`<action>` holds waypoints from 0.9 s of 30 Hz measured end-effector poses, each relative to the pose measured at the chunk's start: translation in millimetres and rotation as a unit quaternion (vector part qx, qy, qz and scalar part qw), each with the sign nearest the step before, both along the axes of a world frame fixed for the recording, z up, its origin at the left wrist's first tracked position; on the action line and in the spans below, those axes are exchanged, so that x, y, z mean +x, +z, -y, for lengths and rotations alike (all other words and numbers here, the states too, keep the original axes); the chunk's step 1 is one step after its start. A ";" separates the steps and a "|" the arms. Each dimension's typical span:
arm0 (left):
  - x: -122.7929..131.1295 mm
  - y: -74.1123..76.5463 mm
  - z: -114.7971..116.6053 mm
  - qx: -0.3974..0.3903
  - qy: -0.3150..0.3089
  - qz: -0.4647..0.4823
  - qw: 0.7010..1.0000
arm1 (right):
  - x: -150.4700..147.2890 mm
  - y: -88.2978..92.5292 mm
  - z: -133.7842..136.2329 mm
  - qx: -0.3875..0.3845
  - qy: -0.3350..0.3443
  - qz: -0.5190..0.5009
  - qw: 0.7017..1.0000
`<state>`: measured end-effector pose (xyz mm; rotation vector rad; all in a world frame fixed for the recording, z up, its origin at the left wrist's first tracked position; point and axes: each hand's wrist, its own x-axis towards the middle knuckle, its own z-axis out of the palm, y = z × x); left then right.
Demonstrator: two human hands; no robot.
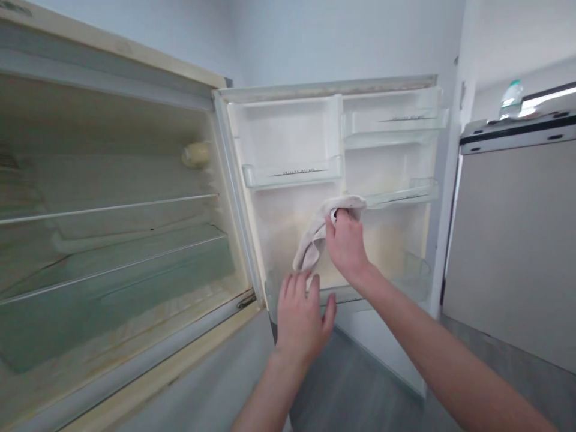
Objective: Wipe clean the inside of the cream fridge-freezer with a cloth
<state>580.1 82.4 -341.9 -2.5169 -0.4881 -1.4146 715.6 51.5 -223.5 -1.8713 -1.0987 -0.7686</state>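
Head view: right hand (347,243) clamps a crumpled off-white fabric cloth (315,233) at mid-height of the opened white rectangular refrigerator door (288,132). Left hand (300,318), fingers extended, is near the door's lower section; cloth contact cannot be determined.

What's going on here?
A person's right hand grips a pale cloth at the inner side of an open fridge door. The left hand, fingers spread, is by the cloth's lower end; contact there is unclear. The fridge stands open to the left.
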 end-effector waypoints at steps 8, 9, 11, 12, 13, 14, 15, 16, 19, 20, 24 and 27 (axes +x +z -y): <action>24.4 -14.7 -5.0 -0.039 0.067 -0.065 0.995 | 5.1 32.8 -51.1 -0.031 -0.030 0.014 0.999; 24.2 -14.8 -5.1 -0.043 0.069 -0.063 0.995 | 5.5 33.5 -56.0 -0.035 -0.029 0.008 0.999; 26.1 -15.3 -4.7 -0.049 0.067 -0.061 0.995 | 4.1 33.8 -64.9 -0.042 -0.006 0.021 0.999; 28.0 -15.7 -4.5 -0.054 0.064 -0.060 0.995 | 1.6 33.6 -69.7 -0.045 0.016 0.036 0.998; 30.2 -16.2 -4.4 -0.059 0.061 -0.058 0.995 | -2.1 33.4 -75.0 -0.050 0.045 0.057 0.996; 32.3 -16.8 -4.5 -0.064 0.056 -0.057 0.995 | -6.6 33.2 -80.8 -0.059 0.079 0.083 0.992; 34.0 -17.3 -4.8 -0.070 0.050 -0.055 0.995 | -11.5 33.2 -86.6 -0.072 0.112 0.111 0.985; 35.2 -17.8 -5.0 -0.074 0.044 -0.053 0.995 | -15.9 33.2 -92.0 -0.085 0.141 0.139 0.977; 34.3 -19.4 -5.2 -0.074 0.037 -0.036 0.996 | -21.6 30.3 -100.3 -0.127 0.200 0.197 0.951; 33.0 -20.1 -5.1 -0.069 0.037 -0.028 0.997 | -20.9 26.5 -99.5 -0.151 0.218 0.207 0.942; 27.1 -22.8 -5.0 -0.048 0.027 -0.014 0.998 | -18.8 -8.9 -81.3 -0.364 0.260 0.228 0.865; 26.1 -23.8 -5.9 -0.042 0.022 -0.012 0.999 | -25.2 -34.1 -65.1 -0.451 0.210 0.226 0.837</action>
